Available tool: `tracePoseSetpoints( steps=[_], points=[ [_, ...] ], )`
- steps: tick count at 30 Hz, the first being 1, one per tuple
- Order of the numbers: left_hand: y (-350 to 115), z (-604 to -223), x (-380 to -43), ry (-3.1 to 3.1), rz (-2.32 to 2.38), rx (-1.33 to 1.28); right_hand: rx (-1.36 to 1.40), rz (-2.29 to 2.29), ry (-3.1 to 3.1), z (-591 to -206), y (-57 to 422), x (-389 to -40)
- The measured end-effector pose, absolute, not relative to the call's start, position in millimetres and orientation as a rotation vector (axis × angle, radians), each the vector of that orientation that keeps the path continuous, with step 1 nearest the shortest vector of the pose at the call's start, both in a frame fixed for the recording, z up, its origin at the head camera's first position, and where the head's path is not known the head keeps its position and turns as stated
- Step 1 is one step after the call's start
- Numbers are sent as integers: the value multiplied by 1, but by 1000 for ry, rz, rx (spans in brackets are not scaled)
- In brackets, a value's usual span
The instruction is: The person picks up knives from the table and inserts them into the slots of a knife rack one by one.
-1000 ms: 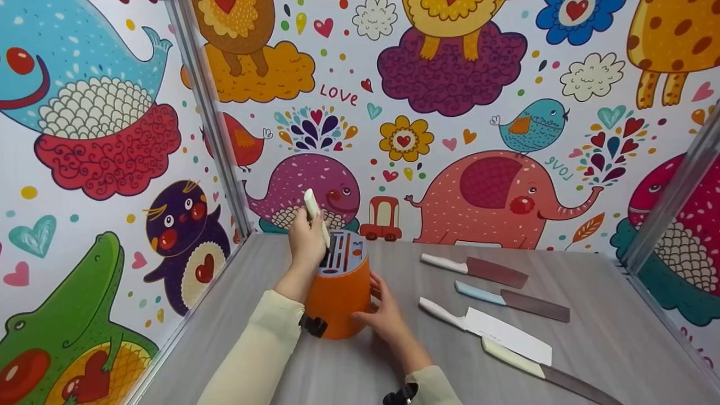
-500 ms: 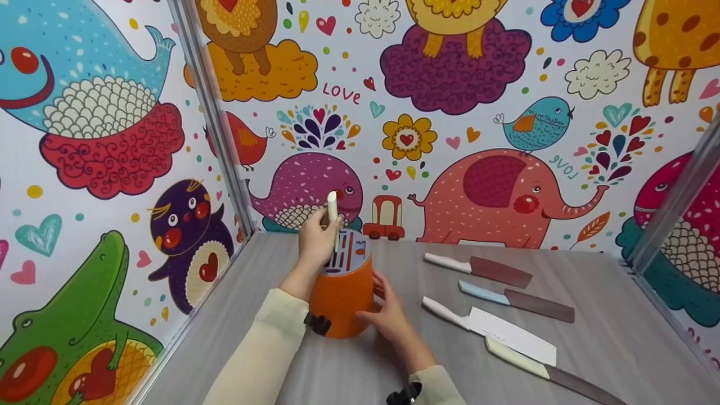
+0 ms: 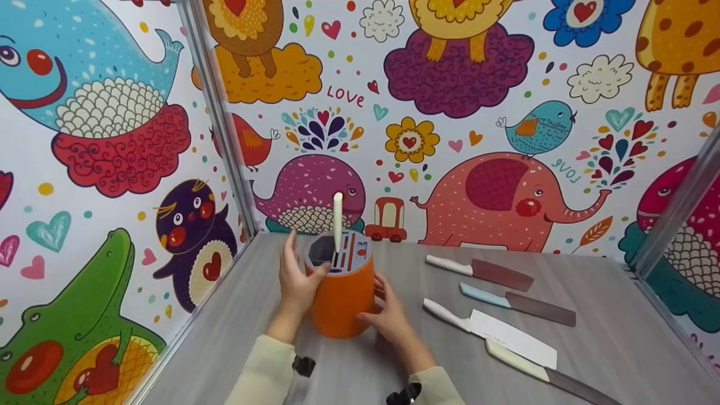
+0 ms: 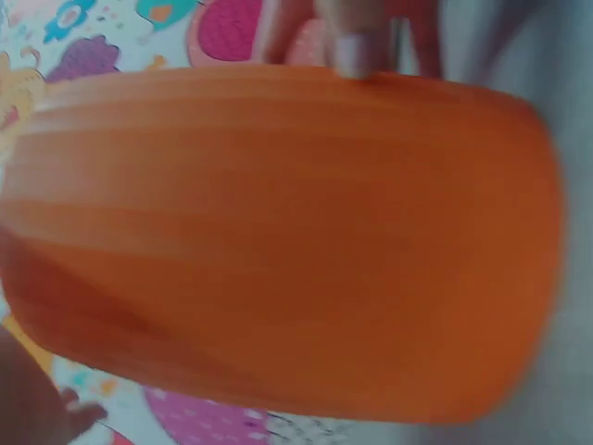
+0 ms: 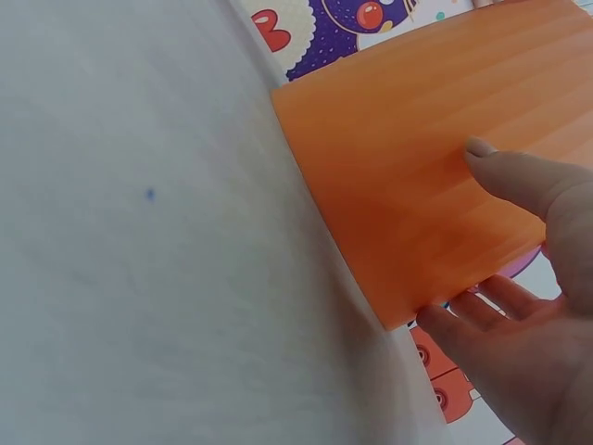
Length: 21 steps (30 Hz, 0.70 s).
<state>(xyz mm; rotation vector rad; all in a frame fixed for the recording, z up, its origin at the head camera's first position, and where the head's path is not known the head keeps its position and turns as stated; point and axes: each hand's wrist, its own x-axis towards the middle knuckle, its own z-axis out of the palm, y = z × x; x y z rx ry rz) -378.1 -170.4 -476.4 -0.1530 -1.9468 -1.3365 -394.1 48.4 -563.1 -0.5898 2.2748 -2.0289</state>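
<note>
An orange knife block (image 3: 344,306) with a grey slotted top stands upright on the table. A knife with a cream handle (image 3: 338,216) sticks up out of one of its slots. At the block's left side is my left hand (image 3: 297,286), fingers spread and pointing up, thumb by the top rim; whether it touches cannot be told. My right hand (image 3: 389,319) holds the lower right side, its thumb in front and fingers reaching behind. The right wrist view shows that thumb resting on the orange wall (image 5: 398,176).
To the right on the grey table (image 3: 461,360) lie a white-handled knife (image 3: 478,271), a blue-handled knife (image 3: 517,304), a white cleaver (image 3: 509,338) and a cream-handled knife (image 3: 543,368). The cleaver and cream-handled knife lie against each other. Patterned panels (image 3: 461,129) close off the back and sides.
My left hand tilted the knife upright into the block's slot, let go of its handle and moved down to the left of the block. My right hand stayed on the block.
</note>
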Motion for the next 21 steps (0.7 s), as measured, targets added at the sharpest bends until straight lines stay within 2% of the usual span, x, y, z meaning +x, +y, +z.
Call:
tracePoseSetpoints(
  steps=[2,6,21],
  points=[
    [-177,-500,-376,-1983,-1491,-159,-556,-2024,2273,-563,49,-392],
    [-184,-521,-377,-2035,-1685,-180,-553,-2022,2275,-561,48,-390],
    [-180,-533,-384,-2125,-1667,-287,-610,-2036,2294,-566,54,-389]
  ],
)
